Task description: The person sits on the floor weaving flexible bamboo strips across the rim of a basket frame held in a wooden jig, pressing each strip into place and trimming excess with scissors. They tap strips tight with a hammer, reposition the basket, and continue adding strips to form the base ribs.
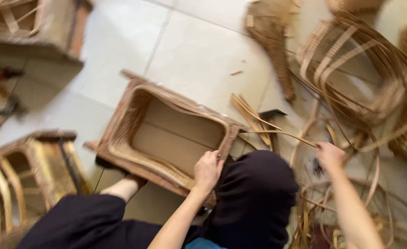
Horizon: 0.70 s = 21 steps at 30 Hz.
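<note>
**Rattan basket on the floor, both hands busy**

So the person is sitting on the pale tiled floor (199,50) with a rectangular wooden-framed basket with woven rattan walls (166,133) tipped up against their dark-trousered knee (254,193), open side facing the camera. The left hand (207,170) is curled over the basket's near rim, fingers closed on the edge by the near right corner. The right hand (330,156) is out to the right, pinched shut around a long thin tan rattan strip (277,133) that runs from the hand back toward the basket's right corner. It's all a bit motion-blurred, so I can't make out finger detail.

Around them: a big loose coil of rattan strips (360,78) at the far right of the floor, a bundle of woven fibre (275,41) beyond the basket, and two more half-woven frame baskets (28,170) along the left edge. A bare foot (125,186) pokes out under the basket's near left side.
</note>
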{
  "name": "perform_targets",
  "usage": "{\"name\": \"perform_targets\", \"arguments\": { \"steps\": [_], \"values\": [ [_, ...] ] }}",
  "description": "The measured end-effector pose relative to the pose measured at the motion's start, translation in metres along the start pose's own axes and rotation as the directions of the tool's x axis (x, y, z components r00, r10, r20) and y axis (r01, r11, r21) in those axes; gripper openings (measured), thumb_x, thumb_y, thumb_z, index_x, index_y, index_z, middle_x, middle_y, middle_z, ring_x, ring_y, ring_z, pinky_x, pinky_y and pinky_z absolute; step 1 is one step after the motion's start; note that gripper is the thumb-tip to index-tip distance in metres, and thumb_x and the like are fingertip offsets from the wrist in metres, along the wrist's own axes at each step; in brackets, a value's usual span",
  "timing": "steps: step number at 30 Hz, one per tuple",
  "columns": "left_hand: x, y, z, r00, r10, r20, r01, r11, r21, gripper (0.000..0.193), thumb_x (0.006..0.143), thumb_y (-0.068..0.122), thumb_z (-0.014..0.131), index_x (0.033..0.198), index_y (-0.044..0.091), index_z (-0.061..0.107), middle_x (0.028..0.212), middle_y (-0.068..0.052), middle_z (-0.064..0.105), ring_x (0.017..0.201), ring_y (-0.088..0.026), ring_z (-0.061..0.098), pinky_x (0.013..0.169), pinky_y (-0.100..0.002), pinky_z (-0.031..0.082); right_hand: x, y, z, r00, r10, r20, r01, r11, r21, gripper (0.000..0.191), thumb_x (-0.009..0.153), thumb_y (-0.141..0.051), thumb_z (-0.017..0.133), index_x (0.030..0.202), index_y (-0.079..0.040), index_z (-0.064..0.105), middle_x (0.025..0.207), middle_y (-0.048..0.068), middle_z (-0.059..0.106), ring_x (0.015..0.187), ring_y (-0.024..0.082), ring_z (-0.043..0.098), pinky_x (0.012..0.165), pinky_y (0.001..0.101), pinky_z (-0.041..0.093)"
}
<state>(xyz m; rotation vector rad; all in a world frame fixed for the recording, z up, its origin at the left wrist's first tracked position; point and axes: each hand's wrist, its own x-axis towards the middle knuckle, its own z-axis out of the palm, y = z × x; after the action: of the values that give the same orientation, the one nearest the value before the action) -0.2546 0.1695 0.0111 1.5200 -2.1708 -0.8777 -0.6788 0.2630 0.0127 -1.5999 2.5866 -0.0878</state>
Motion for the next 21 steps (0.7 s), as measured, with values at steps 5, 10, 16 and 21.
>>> {"name": "perform_targets", "arguments": {
  "steps": [5,10,16,21],
  "values": [
    [0.022,0.001,-0.024,0.991,-0.102,0.091,0.113,0.986,-0.121,0.023,0.086,0.024,0.077,0.101,0.008,0.072,0.098,-0.012,0.073,0.093,-0.031,0.069,0.081,-0.043,0.055,0.049,0.034,-0.093,0.913,0.133,0.386,-0.231,0.948,0.220,0.039,0.083,-0.019,0.084,0.121,-0.011,0.077,0.109,0.011,0.081,0.098,0.021,0.076,0.089,0.0370,0.059],
    [0.039,0.016,-0.063,0.979,-0.177,0.099,0.202,0.886,-0.417,0.038,0.090,0.026,0.069,0.126,0.013,0.066,0.126,-0.011,0.068,0.095,-0.027,0.072,0.089,-0.038,0.057,0.080,-0.046,-0.232,0.983,-0.178,-0.054,0.154,0.618,0.771,0.032,0.095,-0.014,0.079,0.123,-0.002,0.068,0.102,0.010,0.071,0.090,0.013,0.069,0.088,0.0286,0.059],
    [0.041,0.065,-0.114,0.948,0.244,-0.202,-0.315,0.652,-0.690,0.056,0.100,0.019,0.070,0.151,0.007,0.050,0.141,-0.016,0.063,0.124,-0.029,0.065,0.105,-0.040,0.052,0.084,-0.277,-0.283,0.797,-0.349,-0.494,0.590,0.272,0.760,0.016,0.118,-0.021,0.059,0.113,-0.006,0.059,0.091,0.005,0.056,0.071,0.012,0.057,0.062,0.0263,0.050],
    [0.045,0.082,-0.129,0.987,0.121,0.105,0.016,0.575,-0.818,0.036,0.099,0.016,0.072,0.133,0.007,0.064,0.107,-0.017,0.073,0.093,-0.030,0.069,0.080,-0.036,0.056,0.086,-0.432,-0.253,0.726,-0.500,-0.471,0.683,0.606,0.408,0.023,0.114,-0.019,0.042,0.122,-0.007,0.060,0.070,0.008,0.058,0.050,0.015,0.051,0.044,0.0325,0.039]
  ]
}}
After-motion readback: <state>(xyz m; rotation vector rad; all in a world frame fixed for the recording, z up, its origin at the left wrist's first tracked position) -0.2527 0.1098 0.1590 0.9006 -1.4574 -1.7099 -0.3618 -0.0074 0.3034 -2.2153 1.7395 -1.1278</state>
